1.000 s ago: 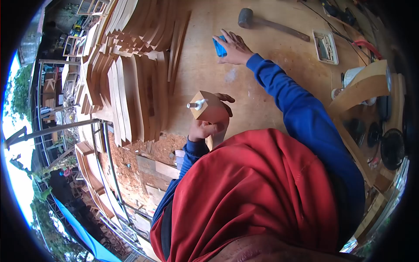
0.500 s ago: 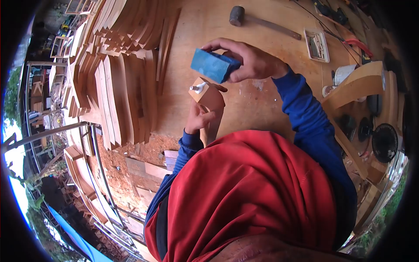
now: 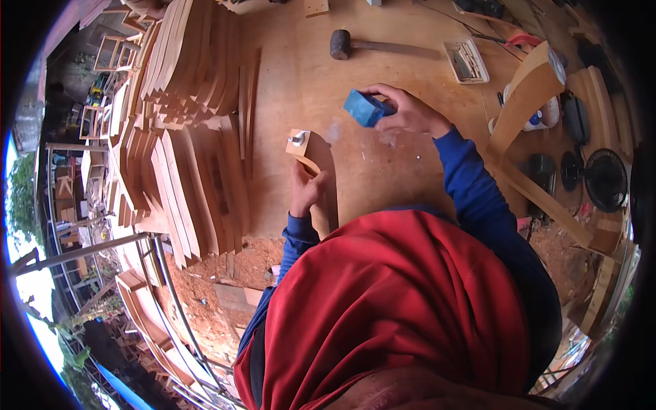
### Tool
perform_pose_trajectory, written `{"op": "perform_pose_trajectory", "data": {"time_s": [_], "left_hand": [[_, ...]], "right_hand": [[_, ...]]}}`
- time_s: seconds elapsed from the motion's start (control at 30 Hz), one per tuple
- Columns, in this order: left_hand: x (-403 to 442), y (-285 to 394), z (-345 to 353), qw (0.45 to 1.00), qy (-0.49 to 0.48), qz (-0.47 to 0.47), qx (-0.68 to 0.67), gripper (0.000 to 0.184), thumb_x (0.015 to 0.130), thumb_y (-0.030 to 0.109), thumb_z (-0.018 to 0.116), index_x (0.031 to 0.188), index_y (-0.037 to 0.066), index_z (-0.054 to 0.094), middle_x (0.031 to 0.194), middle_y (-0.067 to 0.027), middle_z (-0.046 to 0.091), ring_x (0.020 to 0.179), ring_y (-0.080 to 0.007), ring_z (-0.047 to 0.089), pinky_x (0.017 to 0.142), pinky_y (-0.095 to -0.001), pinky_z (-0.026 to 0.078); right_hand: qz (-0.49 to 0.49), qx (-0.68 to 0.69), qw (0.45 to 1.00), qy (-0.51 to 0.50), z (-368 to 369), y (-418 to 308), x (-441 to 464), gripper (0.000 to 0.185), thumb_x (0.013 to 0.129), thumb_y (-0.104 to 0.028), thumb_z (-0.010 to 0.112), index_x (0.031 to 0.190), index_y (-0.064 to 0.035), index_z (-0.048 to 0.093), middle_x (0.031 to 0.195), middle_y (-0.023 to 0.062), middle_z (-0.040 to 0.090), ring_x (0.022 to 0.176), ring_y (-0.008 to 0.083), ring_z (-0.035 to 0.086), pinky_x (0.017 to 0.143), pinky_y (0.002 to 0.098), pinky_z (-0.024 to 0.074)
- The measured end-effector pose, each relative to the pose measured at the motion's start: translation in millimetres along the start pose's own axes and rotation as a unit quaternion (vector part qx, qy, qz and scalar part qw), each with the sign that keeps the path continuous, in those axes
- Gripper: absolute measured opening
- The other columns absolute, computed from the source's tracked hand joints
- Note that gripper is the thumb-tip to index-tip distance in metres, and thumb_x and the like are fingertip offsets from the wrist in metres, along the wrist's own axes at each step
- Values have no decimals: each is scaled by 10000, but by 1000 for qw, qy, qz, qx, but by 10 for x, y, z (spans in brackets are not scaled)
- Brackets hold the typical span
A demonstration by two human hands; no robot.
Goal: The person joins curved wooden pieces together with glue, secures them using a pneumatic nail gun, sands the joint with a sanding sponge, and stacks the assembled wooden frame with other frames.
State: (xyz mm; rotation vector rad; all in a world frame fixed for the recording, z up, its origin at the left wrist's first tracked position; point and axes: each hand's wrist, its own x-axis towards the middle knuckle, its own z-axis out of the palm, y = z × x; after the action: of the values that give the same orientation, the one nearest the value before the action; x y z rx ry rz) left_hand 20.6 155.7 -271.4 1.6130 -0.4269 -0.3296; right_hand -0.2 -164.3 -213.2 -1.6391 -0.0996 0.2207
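On the far left, past a metal rail (image 3: 89, 252), lies an outdoor yard crowded with wooden frames, bent by the wide, round lens. Next, stacks of pale, curved wooden parts (image 3: 195, 181) cover the left side of a plywood worktable (image 3: 287, 75), with thin wooden strips (image 3: 250, 113) just beside them. Right of the strips, near the table's close edge, the person's left hand (image 3: 305, 190) is closed around a curved wooden piece (image 3: 324, 179), thumb against its side; the piece's squared end faces up and carries a short peg (image 3: 294, 139) with white material around its base. Below is the person's red top (image 3: 389, 307), with blue sleeves reaching out on both sides. Farther up the table lies a dark-headed mallet (image 3: 339, 44), its handle pointing right. To the right of the wooden piece and well apart from it, the right hand (image 3: 413, 113) has thumb and fingers clamped on a blue, box-shaped object (image 3: 365, 109), tilted above the tabletop. Beyond that hand sits a white basket (image 3: 449, 52) of small wooden pegs. At the right stands a curved wooden frame (image 3: 523, 92), and then a round, black fan (image 3: 605, 180).
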Motion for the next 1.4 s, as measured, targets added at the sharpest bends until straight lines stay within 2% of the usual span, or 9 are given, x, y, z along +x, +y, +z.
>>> {"op": "perform_pose_trajectory", "data": {"time_s": [0.3, 0.4, 0.53, 0.6, 0.67, 0.8, 1.03, 1.13, 1.4], "left_hand": [[231, 349, 293, 967, 21, 45, 249, 791, 784, 7, 660, 1482, -25, 289, 894, -120, 610, 746, -226, 590, 680, -376, 513], [309, 162, 172, 919, 39, 107, 377, 782, 766, -18, 636, 1487, -51, 335, 1223, -297, 564, 1074, -471, 605, 915, -513, 522], [426, 289, 184, 908, 31, 78, 411, 806, 723, -12, 652, 1483, -6, 382, 1266, -267, 554, 1120, -492, 590, 951, -512, 521], [456, 181, 92, 906, 32, 96, 411, 823, 702, 2, 678, 1475, -2, 392, 1262, -255, 561, 1127, -485, 589, 953, -507, 522], [440, 177, 21, 912, 26, 86, 401, 820, 688, 17, 701, 1456, 2, 412, 1281, -254, 560, 1159, -461, 585, 962, -499, 514], [400, 294, 3, 934, 2, 80, 348, 768, 687, 24, 710, 1408, 3, 443, 1256, -257, 591, 1140, -446, 604, 940, -495, 517], [345, 149, 1, 882, 60, 61, 463, 680, 786, 131, 746, 1366, 10, 413, 1062, -255, 679, 929, -467, 687, 752, -534, 566], [363, 29, 0, 866, 59, 68, 492, 820, 805, 462, 839, 1360, 15, 434, 1171, -223, 635, 935, -437, 688, 725, -509, 576], [410, -394, 156, 858, 69, 70, 505, 639, 893, 435, 764, 1299, 28, 485, 1128, -168, 618, 943, -389, 673, 692, -490, 554]], "right_hand": [[-15, -390, 868, 308, -191, 1034, 276, 923, 743, -166, 894, 1488, 17, 382, 1561, 248, 373, 1365, 440, 492, 1095, 443, 480], [-275, -428, 792, 338, 122, 235, -628, 790, 787, -136, 859, 1441, 5, 438, 1549, 232, 378, 1304, 411, 539, 1020, 425, 522], [-414, -379, 640, 525, -144, 150, -1663, 891, 769, -246, 877, 1456, 23, 377, 1538, 224, 390, 1340, 334, 500, 1061, 447, 466], [-329, -312, 670, 588, -504, -15, -1878, 1020, 740, -300, 893, 1507, 29, 309, 1540, 215, 381, 1386, 320, 453, 1106, 454, 423], [-272, -117, 845, 446, -994, -268, -1963, 1123, 704, -314, 920, 1543, 43, 264, 1563, 246, 351, 1479, 316, 347, 1233, 414, 252], [-143, 72, 977, 137, -1438, -451, -1824, 1178, 660, -390, 949, 1528, 59, 291, 1474, 250, 449, 1389, 341, 443, 1174, 419, 330], [-56, 178, 979, -88, -983, -83, -1223, 723, 606, -269, 979, 1191, 17, 667, 1042, 180, 742, 873, 283, 743, 775, 372, 597], [1, 76, 997, -26, -794, -29, -1091, 884, 661, -135, 970, 1440, 3, 575, 1245, 69, 710, 1107, 131, 645, 963, 311, 524], [-16, -304, 939, 161, -470, 259, -574, 793, 753, -262, 922, 1436, -34, 590, 1306, 157, 704, 1150, 200, 694, 990, 312, 537]]}}
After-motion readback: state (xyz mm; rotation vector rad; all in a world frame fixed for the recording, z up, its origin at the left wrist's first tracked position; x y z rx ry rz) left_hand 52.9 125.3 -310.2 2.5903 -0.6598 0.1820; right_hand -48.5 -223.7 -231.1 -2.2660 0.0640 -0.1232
